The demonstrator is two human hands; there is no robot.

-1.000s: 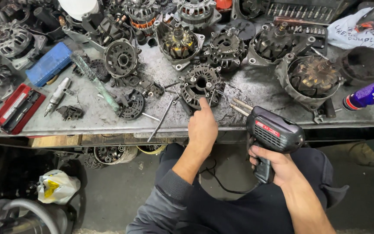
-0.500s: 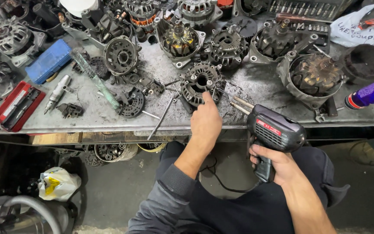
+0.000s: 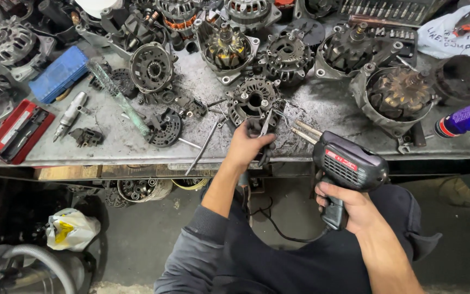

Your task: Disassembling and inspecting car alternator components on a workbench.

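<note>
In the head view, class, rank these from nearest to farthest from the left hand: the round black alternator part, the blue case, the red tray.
1. Round black alternator part: just above the left hand, at its fingers.
2. Blue case: far left, upper bench.
3. Red tray: farthest left, near the bench edge.

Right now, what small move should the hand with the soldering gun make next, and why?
Probably bring the black pistol-shaped soldering gun in the right hand forward: its tip is apart from the round grey metal alternator part which the left hand touches.
</note>
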